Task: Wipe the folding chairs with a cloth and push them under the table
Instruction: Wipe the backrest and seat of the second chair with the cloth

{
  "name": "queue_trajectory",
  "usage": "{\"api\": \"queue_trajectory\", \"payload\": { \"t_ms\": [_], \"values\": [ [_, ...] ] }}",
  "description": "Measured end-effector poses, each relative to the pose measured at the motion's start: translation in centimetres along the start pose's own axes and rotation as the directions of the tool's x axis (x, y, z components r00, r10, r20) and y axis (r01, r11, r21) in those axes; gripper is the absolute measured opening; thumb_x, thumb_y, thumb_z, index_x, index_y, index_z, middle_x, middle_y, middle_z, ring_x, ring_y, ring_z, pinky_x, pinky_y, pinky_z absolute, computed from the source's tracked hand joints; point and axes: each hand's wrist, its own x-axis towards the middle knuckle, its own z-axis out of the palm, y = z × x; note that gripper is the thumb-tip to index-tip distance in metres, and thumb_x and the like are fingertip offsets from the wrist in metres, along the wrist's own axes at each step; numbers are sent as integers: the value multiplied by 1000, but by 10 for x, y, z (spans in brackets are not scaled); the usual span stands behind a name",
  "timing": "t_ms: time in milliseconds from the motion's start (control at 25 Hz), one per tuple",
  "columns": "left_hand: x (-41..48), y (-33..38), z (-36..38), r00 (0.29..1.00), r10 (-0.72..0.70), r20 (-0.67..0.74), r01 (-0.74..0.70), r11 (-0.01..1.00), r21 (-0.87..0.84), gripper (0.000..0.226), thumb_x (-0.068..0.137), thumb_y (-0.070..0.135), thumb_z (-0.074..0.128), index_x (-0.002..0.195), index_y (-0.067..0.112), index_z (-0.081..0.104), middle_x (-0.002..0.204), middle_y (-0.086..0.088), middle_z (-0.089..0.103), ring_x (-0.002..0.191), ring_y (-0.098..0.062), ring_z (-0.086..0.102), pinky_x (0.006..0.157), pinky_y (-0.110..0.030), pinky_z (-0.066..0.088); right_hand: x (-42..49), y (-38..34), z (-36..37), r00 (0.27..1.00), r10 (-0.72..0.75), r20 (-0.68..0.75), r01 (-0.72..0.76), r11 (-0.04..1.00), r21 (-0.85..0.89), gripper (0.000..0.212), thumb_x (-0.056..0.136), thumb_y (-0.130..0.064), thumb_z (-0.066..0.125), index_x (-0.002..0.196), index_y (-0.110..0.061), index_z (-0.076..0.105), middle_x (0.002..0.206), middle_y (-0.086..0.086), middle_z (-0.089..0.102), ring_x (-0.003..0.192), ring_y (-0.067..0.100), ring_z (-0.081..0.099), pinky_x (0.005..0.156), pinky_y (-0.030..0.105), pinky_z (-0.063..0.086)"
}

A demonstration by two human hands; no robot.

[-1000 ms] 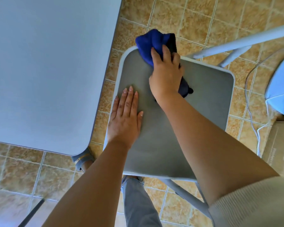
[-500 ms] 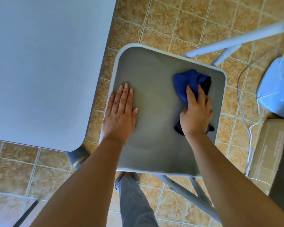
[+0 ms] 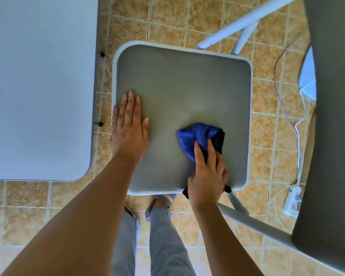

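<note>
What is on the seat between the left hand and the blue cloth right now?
Nothing: in the head view, only bare grey chair seat separates the flat left hand from the blue cloth gripped by the right hand.

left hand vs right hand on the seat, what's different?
Pose: left hand lies flat, fingers straight; right hand is curled round the blue cloth.
Place: left hand at the left edge of the chair seat; right hand at its near right corner.
Both rest on the seat.
</note>
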Motion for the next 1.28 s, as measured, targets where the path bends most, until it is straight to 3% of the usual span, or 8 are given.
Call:
{"api": "queue_trajectory", "payload": {
  "t_ms": [120,200,280,480,640,840,1040,1280],
  "values": [
    [0,0,1,1000,12,24,-12,1000,22,59,101,35,17,153,9,9,161,-7,3,149,-19,-1,120,-35,-5,52,14,-7,933,359,-2,-357,928,107,71,81,-1,50,144,-30,36,157,2,22,135,35,28,93,51,34],
    [0,0,2,1000,20,19,-21,999,41,60,101,37,16,153,9,8,161,-8,2,149,-19,-2,120,-35,-5,91,6,-12,905,424,-29,-416,899,140,70,83,-2,46,146,-30,32,158,2,17,136,34,23,94,50,33],
    [0,0,3,1000,12,15,-13,998,64,60,102,37,18,153,8,8,161,-9,2,149,-21,-1,120,-37,-5,112,-12,-14,939,340,-50,-331,935,128,69,84,-4,46,146,-30,31,158,2,16,136,33,24,92,49,34],
    [-3,14,8,997,1,-73,5,997,82,60,102,37,28,152,6,15,160,-12,10,148,-26,7,121,-39,-1,63,-37,-5,995,-84,-57,87,995,56,78,74,-9,61,144,-32,34,156,-2,24,134,30,32,90,47,37],
    [-2,19,14,997,27,-70,-20,995,99,59,102,39,27,152,9,16,160,-9,13,148,-26,10,121,-39,1,22,2,4,998,14,-60,-10,998,56,71,72,-11,49,139,-32,42,153,0,33,127,31,40,85,47,40],
    [-2,18,16,998,24,-61,-16,991,132,60,102,40,25,153,11,11,161,-8,10,148,-25,7,121,-39,0,111,28,-12,957,284,-61,-278,956,90,69,80,-4,49,144,-27,36,156,5,23,133,36,29,93,52,36],
    [-1,17,19,998,28,-57,-20,992,126,60,102,40,24,153,11,9,161,-8,8,148,-25,5,121,-41,0,161,-20,-23,998,22,-57,-19,999,46,73,83,-5,51,147,-30,27,158,2,16,138,32,23,97,49,32],
    [-5,15,14,996,42,-82,-37,997,64,58,102,35,29,152,9,17,160,-11,14,148,-23,10,121,-40,5,66,-32,-8,965,-261,-24,262,964,45,83,71,-9,64,144,-32,32,157,-2,23,134,29,32,91,46,37]
  ]
}}
